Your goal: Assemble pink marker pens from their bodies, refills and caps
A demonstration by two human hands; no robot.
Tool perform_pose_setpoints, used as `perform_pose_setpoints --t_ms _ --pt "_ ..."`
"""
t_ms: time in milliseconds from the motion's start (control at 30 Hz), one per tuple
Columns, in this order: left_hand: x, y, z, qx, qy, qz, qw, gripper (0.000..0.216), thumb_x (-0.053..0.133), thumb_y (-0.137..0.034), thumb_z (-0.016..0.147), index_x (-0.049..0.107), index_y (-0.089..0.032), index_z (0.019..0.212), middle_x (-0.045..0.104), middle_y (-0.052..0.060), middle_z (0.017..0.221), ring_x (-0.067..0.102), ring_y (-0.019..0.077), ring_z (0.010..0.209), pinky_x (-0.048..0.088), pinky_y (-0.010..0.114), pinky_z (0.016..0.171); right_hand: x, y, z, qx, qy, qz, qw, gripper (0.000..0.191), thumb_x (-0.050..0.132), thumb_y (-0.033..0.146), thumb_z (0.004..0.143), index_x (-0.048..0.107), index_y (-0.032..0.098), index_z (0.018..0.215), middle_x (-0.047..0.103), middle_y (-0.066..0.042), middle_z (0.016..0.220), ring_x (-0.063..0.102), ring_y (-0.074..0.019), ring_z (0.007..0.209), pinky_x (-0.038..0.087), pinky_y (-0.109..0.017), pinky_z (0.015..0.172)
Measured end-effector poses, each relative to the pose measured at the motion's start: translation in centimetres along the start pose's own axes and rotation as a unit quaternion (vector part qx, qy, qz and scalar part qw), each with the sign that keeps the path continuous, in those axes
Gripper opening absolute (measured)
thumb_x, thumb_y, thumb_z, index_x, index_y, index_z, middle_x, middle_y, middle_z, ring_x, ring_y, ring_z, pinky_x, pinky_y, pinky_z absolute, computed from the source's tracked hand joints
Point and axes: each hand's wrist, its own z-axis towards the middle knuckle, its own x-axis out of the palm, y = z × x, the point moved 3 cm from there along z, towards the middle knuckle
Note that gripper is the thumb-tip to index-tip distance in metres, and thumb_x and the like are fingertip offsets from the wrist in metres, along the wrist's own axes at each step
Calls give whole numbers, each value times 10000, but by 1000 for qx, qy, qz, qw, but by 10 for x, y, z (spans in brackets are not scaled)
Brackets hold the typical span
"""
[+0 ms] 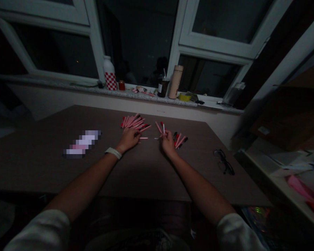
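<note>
My left hand (130, 139), with a pale band on the wrist, is closed at the fingertips around the end of a slim pink pen (144, 138) pointing right. Right behind it lies a pile of pink pens (133, 121), some with red or black ends. My right hand (167, 142) pinches a slim white pen-like stick (163, 128) that stands nearly upright. A pink pen (158, 127) lies just behind that hand. Beside it on the right is a smaller group of pink, red and black pens (179, 140). Dim light hides fine detail.
Black-framed glasses (224, 162) lie on the brown table (146, 174) at the right. A blurred-out flat object (83, 144) lies at the left. On the windowsill stand a checkered bottle (110, 74), a dark cup (162, 88) and a beige thermos (176, 82).
</note>
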Motion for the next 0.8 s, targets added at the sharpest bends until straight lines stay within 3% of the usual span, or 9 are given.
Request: perform_pose_setpoints --t_ms 100,200,333,633,800 --pt "-2 -6 -1 31 15 46 998 165 623 -264 860 760 -203 928 732 95 1110 597 301 1220 371 532 1131 -6 -2 4 -1 -14 -52 999 341 372 489 961 559 209 1015 636 -43 894 595 -206 838 445 -301 790" --pt "-7 -14 -2 79 75 75 991 195 652 -347 871 762 -228 978 675 95 1208 515 326 1297 333 545 1137 -9 1 5 -13 -22 -73 997 385 333 496 975 578 202 1017 636 -43 882 590 -211 843 432 -300 804" --pt "-15 -14 -5 88 126 123 980 191 657 -340 862 760 -229 978 635 108 1265 471 353 1318 294 564 1141 -11 2 6 -15 -21 -110 994 359 321 455 979 579 206 964 632 -42 857 586 -212 856 415 -293 808" --pt "-10 1 -4 111 149 129 974 167 651 -322 878 755 -223 962 659 112 1144 533 333 1213 312 531 1123 -12 2 1 6 21 -152 988 295 394 481 955 544 240 879 583 0 743 545 -204 713 390 -275 674" --pt "-4 1 -3 130 147 108 975 130 684 -326 886 745 -221 933 662 118 1141 544 334 1225 324 525 1118 -9 5 -4 -3 42 -164 986 301 442 512 958 573 256 868 603 -16 751 563 -221 710 438 -301 672"
